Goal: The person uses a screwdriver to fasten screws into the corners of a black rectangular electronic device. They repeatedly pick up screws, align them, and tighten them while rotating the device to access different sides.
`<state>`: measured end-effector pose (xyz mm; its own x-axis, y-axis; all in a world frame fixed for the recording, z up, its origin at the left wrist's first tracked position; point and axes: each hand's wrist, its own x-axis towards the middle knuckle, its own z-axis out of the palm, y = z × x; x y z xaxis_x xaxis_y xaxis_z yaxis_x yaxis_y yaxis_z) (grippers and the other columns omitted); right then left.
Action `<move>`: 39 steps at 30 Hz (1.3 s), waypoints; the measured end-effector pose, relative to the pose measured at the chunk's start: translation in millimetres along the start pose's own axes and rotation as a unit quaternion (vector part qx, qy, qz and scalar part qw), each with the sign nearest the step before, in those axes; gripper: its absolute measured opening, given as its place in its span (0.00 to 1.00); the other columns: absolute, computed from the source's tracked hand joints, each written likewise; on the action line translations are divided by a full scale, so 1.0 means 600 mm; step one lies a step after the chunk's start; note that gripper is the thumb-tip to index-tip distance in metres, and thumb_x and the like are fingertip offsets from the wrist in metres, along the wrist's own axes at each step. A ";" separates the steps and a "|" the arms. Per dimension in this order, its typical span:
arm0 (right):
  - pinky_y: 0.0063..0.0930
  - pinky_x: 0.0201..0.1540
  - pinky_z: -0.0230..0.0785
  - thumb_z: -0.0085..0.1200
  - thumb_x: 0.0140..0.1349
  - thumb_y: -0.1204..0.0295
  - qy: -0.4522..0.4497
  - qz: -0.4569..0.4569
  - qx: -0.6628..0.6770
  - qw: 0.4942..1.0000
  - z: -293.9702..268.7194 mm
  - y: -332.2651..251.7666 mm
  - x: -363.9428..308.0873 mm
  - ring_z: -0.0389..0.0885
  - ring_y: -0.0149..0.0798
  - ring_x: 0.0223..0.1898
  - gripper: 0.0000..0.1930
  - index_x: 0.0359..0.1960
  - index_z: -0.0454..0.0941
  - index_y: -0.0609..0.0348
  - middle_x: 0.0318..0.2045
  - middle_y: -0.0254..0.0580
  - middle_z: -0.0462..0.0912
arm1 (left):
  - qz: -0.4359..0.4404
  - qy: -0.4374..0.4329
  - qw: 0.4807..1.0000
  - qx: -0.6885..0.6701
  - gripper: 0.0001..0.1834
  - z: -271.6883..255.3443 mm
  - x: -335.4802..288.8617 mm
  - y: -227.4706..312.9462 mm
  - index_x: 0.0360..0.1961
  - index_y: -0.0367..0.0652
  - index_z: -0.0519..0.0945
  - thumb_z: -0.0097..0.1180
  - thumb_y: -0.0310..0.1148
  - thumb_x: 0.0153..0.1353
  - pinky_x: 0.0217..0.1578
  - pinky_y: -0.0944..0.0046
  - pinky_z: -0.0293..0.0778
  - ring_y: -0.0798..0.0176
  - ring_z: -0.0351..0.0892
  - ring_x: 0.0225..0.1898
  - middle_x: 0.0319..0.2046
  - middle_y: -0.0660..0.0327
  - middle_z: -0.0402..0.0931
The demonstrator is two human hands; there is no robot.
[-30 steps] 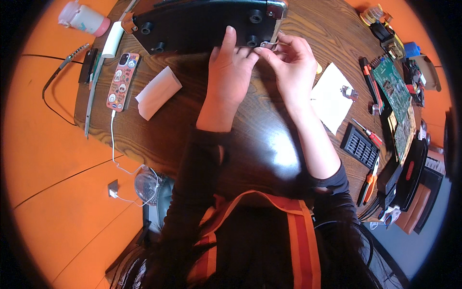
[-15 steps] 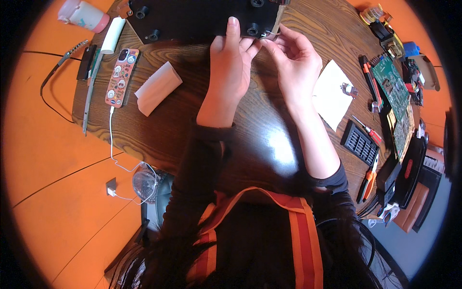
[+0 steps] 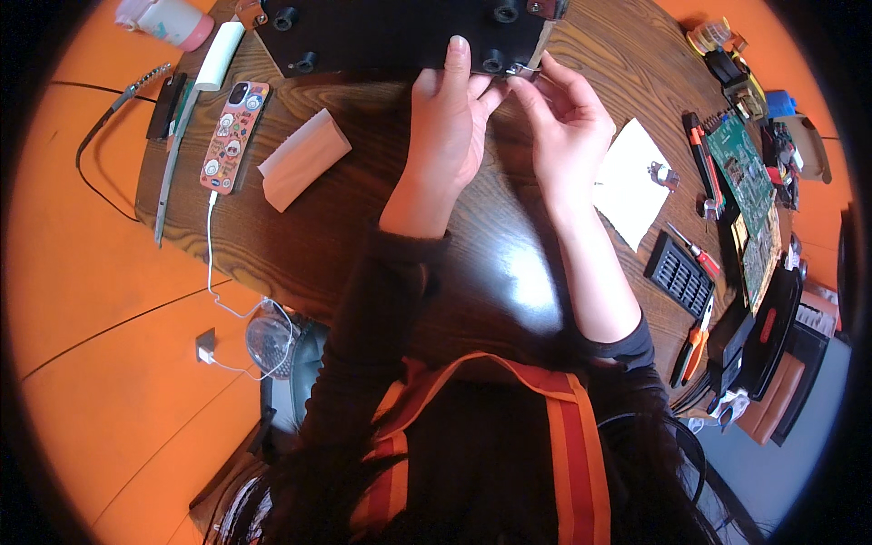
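A black box-like panel [image 3: 391, 36] with round black feet and copper-coloured corner pieces lies at the far edge of the view, its top cut off. My left hand [image 3: 445, 136] grips its near edge, thumb flat on the black face and fingers tucked below. At the panel's near right corner, the thumb and forefinger of my right hand [image 3: 572, 127] close on a small silvery metal piece [image 3: 520, 69]. Its exact kind is too small to make out. The fingertips of both hands almost meet there.
On the left lie a phone [image 3: 234, 136] on a white cable, a folded brown paper [image 3: 304, 162] and a white roll [image 3: 221, 56]. White paper [image 3: 631, 186], a black bit case [image 3: 679, 274], a screwdriver [image 3: 698, 252], pliers [image 3: 692, 350] and a green circuit board [image 3: 743, 163] are on the right.
The panel and both hands appear slightly farther right and up in the view. Both hands keep the same hold at the corner.
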<state>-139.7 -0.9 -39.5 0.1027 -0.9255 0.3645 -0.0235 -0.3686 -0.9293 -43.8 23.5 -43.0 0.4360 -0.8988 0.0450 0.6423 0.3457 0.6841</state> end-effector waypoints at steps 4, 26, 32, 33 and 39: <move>0.20 0.43 0.73 0.60 0.52 0.81 -0.010 0.023 0.058 0.998 -0.003 0.001 0.001 0.80 0.29 0.37 0.18 0.47 0.75 0.65 0.35 0.43 0.81 | 0.006 0.005 1.000 -0.013 0.27 0.000 0.000 -0.002 0.54 0.29 0.61 0.42 0.44 0.67 0.59 0.47 0.62 0.48 0.64 0.58 0.52 0.44 0.65; 0.19 0.42 0.72 0.62 0.51 0.80 0.016 0.063 0.051 0.997 -0.015 0.003 0.009 0.80 0.29 0.35 0.12 0.38 0.78 0.67 0.33 0.41 0.82 | -0.056 -0.038 0.998 -0.014 0.30 -0.001 -0.004 -0.004 0.57 0.31 0.56 0.40 0.47 0.67 0.58 0.42 0.61 0.44 0.61 0.59 0.56 0.41 0.60; 0.21 0.38 0.75 0.61 0.51 0.80 0.009 0.045 0.008 0.999 -0.017 0.004 0.012 0.81 0.29 0.32 0.13 0.39 0.77 0.68 0.31 0.44 0.82 | -0.076 -0.064 0.994 -0.038 0.31 -0.003 -0.004 -0.001 0.59 0.31 0.53 0.41 0.47 0.66 0.60 0.43 0.59 0.43 0.58 0.61 0.58 0.39 0.56; 0.21 0.38 0.75 0.61 0.51 0.80 0.007 0.043 0.001 0.999 -0.018 0.004 0.012 0.81 0.29 0.32 0.13 0.39 0.77 0.68 0.31 0.44 0.82 | -0.073 -0.063 0.995 -0.040 0.32 -0.003 -0.005 -0.001 0.59 0.31 0.52 0.41 0.47 0.66 0.60 0.43 0.58 0.43 0.58 0.61 0.58 0.39 0.55; 0.20 0.42 0.72 0.61 0.51 0.80 -0.015 0.064 -0.054 0.996 -0.024 0.000 0.015 0.79 0.29 0.36 0.13 0.39 0.76 0.68 0.34 0.42 0.81 | -0.070 -0.045 0.995 -0.053 0.33 0.001 -0.005 -0.006 0.59 0.29 0.49 0.42 0.46 0.66 0.62 0.45 0.55 0.41 0.54 0.62 0.58 0.36 0.53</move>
<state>-153.1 -10.4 -35.6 0.1219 -0.9631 0.2401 -0.1441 -0.2565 -0.9557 -48.0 24.7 -45.2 0.2828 -0.9589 0.0220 0.7576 0.2374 0.6080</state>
